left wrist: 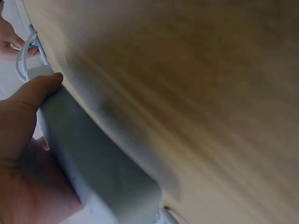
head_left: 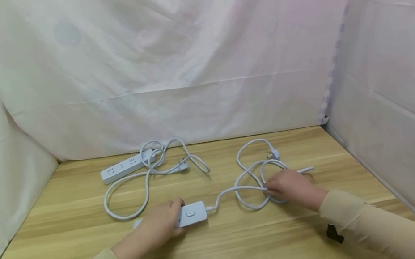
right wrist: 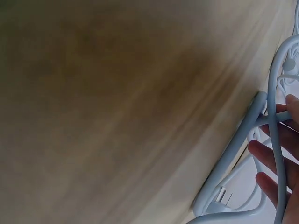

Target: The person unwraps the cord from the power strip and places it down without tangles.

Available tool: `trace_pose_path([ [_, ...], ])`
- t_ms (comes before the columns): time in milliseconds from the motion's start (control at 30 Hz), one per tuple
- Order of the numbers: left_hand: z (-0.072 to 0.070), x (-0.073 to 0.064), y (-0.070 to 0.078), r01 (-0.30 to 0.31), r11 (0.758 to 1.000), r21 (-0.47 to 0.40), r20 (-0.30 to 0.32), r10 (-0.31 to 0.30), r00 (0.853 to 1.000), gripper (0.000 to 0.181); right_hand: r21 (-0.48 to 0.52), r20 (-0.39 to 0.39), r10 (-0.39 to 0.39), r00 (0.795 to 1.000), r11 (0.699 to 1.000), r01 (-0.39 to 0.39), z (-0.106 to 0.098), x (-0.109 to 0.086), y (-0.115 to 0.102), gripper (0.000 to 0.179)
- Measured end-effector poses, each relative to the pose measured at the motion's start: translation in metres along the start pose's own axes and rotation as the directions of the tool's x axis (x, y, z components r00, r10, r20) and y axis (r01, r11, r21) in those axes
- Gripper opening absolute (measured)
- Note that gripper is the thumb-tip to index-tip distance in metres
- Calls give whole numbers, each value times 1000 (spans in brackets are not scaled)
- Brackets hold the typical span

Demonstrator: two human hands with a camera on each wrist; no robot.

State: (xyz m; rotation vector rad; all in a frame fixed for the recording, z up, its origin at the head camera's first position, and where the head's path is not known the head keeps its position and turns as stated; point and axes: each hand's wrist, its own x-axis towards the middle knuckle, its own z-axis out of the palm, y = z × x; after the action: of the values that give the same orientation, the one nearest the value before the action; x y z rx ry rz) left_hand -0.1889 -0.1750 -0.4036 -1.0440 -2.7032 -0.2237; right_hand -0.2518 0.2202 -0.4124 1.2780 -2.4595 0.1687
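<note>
My left hand (head_left: 160,224) grips a white power strip (head_left: 193,213) across its middle, hiding much of it. In the left wrist view the thumb lies along one edge of the strip (left wrist: 96,144), which is held slightly off the table. A white power cord (head_left: 223,192) runs from the strip's right end to loose coils on the right. There my right hand (head_left: 295,187) pinches the cord between thumb and forefinger; in the right wrist view the other fingers (right wrist: 267,156) are spread near the loops. This cord's plug (head_left: 274,154) lies just beyond the coils.
A second white power strip (head_left: 121,168) lies at the back left of the wooden table (head_left: 227,253). Its cord (head_left: 123,216) loops loosely over and in front of it, with its plug (head_left: 183,165) nearby. White cloth (head_left: 188,60) hangs behind and at both sides.
</note>
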Motion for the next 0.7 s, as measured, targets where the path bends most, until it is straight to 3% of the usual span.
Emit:
trace_pose_path([
  [133, 1, 0, -1, -22, 999, -47, 28, 23, 999, 51, -26, -1, -7, 1000, 1000, 7, 1, -4, -2, 7],
  [267, -1, 0, -2, 57, 996, -73, 97, -50, 994, 54, -36, 8, -17, 1000, 999, 18, 2, -7, -4, 13],
  [367, -3, -3, -5, 98, 994, -48, 110, -92, 990, 56, -54, 26, -23, 999, 998, 24, 2, -10, -5, 16],
  [567, -10, -15, -13, 134, 990, 39, 93, -137, 986, 64, -32, 167, 15, 986, 999, -10, -6, -13, -8, 35],
  [700, -16, -22, -21, 153, 987, 42, 100, -156, 983, 69, -47, 224, 29, 974, 999, -19, -13, -13, -8, 49],
])
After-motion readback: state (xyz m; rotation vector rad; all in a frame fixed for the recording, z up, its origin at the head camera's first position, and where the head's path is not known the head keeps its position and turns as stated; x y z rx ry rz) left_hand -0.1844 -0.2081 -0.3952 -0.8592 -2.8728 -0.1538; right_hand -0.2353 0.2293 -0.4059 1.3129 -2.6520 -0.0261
